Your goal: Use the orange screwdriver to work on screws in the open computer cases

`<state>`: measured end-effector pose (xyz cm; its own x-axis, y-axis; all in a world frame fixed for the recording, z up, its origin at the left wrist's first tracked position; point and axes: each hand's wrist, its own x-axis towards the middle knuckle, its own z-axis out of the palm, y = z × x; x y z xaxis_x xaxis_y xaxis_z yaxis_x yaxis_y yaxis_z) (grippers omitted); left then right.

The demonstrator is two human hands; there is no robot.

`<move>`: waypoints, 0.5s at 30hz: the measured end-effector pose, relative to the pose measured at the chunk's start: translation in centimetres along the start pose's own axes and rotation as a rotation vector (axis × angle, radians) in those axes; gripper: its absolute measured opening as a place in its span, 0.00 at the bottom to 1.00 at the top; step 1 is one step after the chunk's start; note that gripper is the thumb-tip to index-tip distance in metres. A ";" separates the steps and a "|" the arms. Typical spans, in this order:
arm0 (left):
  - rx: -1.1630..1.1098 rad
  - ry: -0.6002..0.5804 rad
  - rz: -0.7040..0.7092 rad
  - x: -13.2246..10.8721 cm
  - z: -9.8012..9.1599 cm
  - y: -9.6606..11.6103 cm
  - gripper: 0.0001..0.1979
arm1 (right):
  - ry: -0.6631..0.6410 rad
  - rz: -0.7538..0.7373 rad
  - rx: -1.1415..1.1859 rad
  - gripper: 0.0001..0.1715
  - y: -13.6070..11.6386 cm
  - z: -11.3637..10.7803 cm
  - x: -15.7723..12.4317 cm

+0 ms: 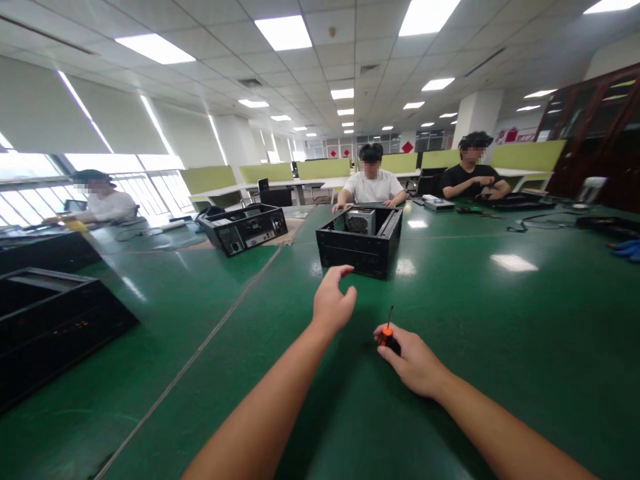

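A screwdriver (387,332) with an orange and black handle is in my right hand (417,363), its thin shaft pointing up and away from me. My left hand (334,300) reaches forward with thumb and fingers apart, holding nothing. Just beyond its fingertips stands a black computer case (355,252) lying on its side with the top open. Inside the case a grey power supply (361,221) shows; whether my left fingers touch the case front I cannot tell.
Another open computer case (245,230) lies at the left, and a dark case (55,327) is nearer on that side. Across the green table (475,293) a person in white (373,185) sits behind the middle case. Another person (473,177) works at the right beside flat parts and cables.
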<state>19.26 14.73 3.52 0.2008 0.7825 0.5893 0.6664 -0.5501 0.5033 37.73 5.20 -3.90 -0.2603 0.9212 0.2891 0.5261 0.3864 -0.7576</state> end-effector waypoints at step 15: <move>0.610 -0.442 0.109 18.5 4.5 -2.0 0.22 | 0.243 -0.060 0.011 0.25 -0.2 -0.8 1.0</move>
<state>24.86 31.60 10.62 0.4716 0.8475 0.2436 0.8793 -0.4728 -0.0574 38.00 6.10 -2.99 -0.0878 0.8810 0.4649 0.5065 0.4414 -0.7407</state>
